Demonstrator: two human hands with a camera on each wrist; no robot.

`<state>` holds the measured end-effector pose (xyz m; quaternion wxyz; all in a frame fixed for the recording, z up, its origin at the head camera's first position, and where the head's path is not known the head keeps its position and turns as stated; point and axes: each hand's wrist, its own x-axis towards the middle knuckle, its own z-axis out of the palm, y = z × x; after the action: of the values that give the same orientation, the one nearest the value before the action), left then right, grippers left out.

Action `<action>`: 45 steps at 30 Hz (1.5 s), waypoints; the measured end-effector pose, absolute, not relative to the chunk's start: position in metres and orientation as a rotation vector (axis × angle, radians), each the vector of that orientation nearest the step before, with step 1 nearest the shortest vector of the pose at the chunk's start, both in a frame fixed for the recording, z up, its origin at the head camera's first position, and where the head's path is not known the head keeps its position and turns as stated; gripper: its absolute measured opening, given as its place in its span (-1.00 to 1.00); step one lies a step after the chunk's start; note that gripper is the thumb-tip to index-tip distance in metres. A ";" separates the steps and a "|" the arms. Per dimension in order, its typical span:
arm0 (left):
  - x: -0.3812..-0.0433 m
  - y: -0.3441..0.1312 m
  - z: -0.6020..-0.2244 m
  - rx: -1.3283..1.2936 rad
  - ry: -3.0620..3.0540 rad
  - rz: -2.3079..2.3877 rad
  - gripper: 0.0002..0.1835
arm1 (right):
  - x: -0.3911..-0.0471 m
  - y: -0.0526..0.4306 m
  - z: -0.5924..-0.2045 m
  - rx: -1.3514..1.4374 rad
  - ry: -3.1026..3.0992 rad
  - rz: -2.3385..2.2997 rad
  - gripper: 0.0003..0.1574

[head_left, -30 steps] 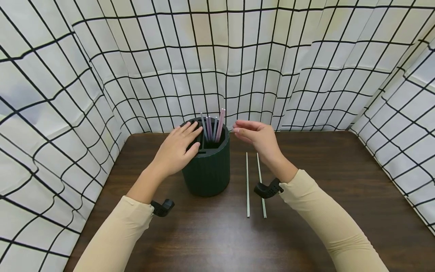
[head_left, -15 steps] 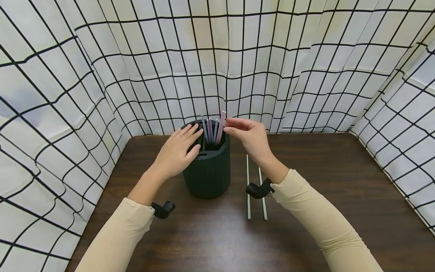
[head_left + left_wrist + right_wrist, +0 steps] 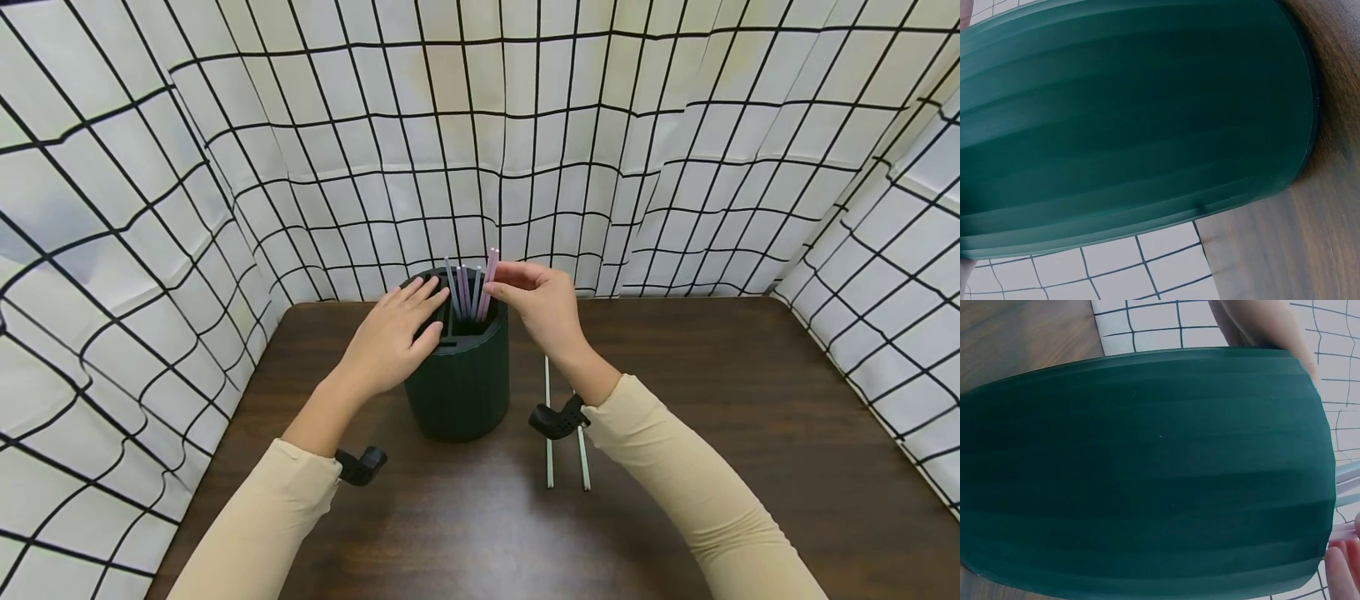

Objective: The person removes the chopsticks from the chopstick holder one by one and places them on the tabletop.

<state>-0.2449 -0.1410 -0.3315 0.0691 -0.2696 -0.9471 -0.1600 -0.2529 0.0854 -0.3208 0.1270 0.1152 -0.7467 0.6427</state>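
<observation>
A dark green ribbed utensil holder [image 3: 457,392] with a divided top stands on the table. My left hand [image 3: 390,337] lies spread over its left compartment and rim, fingers extended. Several thin chopsticks in blue and purple [image 3: 462,292] stand in the right compartment, beside pink chopsticks [image 3: 492,260] that lean to the right. At the right rim, my right hand [image 3: 546,308] pinches the pink chopsticks between thumb and fingers; the right wrist view shows its fingertips [image 3: 1340,572] around a pink shaft [image 3: 1342,532]. The holder's wall fills most of the left wrist view.
Two pale green chopsticks [image 3: 550,462] lie roughly parallel on the brown wooden table [image 3: 465,533], right of the holder and partly hidden under my right wrist. A white cloth with a black grid [image 3: 570,133] surrounds the table at the back and sides.
My right hand has moved left from beside the holder to the pink chopsticks and closed its fingertips on them. My left hand has stayed on the holder.
</observation>
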 end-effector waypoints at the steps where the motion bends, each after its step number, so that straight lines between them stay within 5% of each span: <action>1: -0.245 -0.141 -0.332 -0.811 -2.848 -0.481 -0.39 | -0.253 0.085 -0.321 0.333 -2.165 1.873 -0.67; 14: -0.247 -0.142 -0.332 -0.819 -2.841 -0.469 -0.39 | -0.250 0.091 -0.293 0.412 -1.905 1.934 -0.67; 29: -0.244 -0.141 -0.333 -0.812 -2.844 -0.474 -0.39 | -0.206 0.113 -0.263 0.693 -1.447 1.684 -0.81; 45: -0.245 -0.140 -0.333 -0.810 -2.846 -0.475 -0.40 | -0.170 0.155 -0.233 0.562 -1.037 1.874 -0.69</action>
<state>-0.2448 -0.1400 -0.3328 0.0721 -0.2697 -0.9471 -0.1582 -0.1700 0.1552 -0.2335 0.4473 0.2271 -0.4188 0.7570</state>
